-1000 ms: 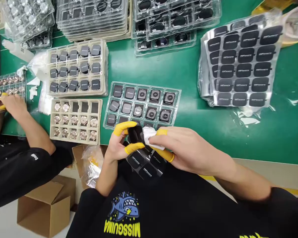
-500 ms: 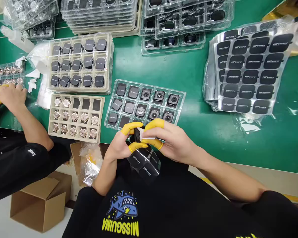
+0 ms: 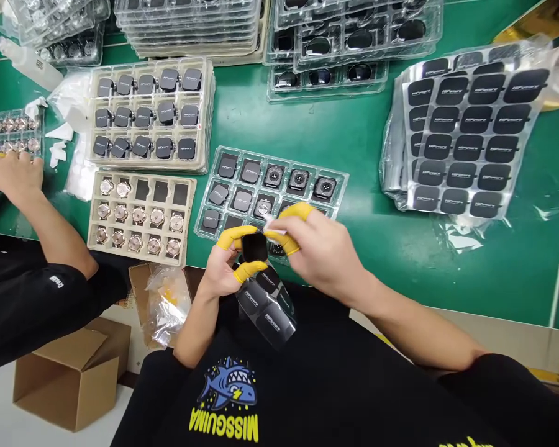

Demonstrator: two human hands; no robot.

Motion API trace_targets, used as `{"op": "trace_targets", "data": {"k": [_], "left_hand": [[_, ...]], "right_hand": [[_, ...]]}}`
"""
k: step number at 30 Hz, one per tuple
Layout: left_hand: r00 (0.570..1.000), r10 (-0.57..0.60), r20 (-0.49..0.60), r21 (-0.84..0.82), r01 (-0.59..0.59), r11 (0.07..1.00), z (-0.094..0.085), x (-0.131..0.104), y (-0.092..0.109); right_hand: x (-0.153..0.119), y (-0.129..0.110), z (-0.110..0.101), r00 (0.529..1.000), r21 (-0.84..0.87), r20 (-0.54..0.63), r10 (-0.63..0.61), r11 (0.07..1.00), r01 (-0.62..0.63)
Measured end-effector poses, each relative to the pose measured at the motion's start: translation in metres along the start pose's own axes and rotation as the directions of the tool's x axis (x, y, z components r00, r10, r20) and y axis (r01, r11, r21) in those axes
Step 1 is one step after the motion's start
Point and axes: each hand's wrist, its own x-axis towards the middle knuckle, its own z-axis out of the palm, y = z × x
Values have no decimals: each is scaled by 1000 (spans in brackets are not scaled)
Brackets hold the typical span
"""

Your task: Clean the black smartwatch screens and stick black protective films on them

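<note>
My left hand (image 3: 218,268), with yellow finger cots on, grips a black square smartwatch body (image 3: 254,248) by its edges, its dark glass face turned up. Just right of the watch, my right hand (image 3: 323,251), also in yellow finger cots, pinches a small white wipe (image 3: 278,232). Below my left hand hangs a curled strip of black printed stickers (image 3: 266,313); how it is held is hidden. Beyond both hands lies a clear plastic tray (image 3: 341,184) of square watch bodies, some covered with black stickers, some with round sensor backs showing. My right hand covers its near right part.
Left of it sit a beige tray (image 3: 192,205) of rose-gold watches and a stack of trays with stickered watches (image 3: 144,117). Silver sticker sheets (image 3: 470,149) lie at right. More clear trays (image 3: 326,93) are piled behind. A co-worker's hand (image 3: 16,177) is at far left.
My right hand has drawn the wipe off the watch, up and to the right. The watch's dark face now shows. My left hand has kept its grip.
</note>
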Motion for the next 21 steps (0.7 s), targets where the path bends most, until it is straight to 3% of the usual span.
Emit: {"op": "trace_targets", "data": {"k": [4, 7, 10, 13, 18, 21], "left_hand": [[999, -37, 1, -8, 37, 999, -7, 1, 6], [999, -34, 24, 7, 34, 999, -6, 3, 9], [997, -22, 69, 57, 18, 998, -4, 4, 10], [994, 10, 109, 110, -22, 994, -2, 4, 6], [1000, -15, -6, 32, 15, 999, 2, 2, -2], [997, -23, -74, 18, 24, 1000, -4, 1, 1]], "right_hand": [[1, 5, -21, 987, 365, 74, 142, 917, -160], [2, -3, -27, 994, 487, 113, 14, 871, -68], [3, -10, -18, 974, 361, 105, -199, 920, 149], [7, -15, -5, 955, 113, 74, -288, 954, 279], [12, -17, 4, 980, -173, 64, -190, 965, 199], [7, -3, 2, 993, -185, 101, -53, 980, 71]]}}
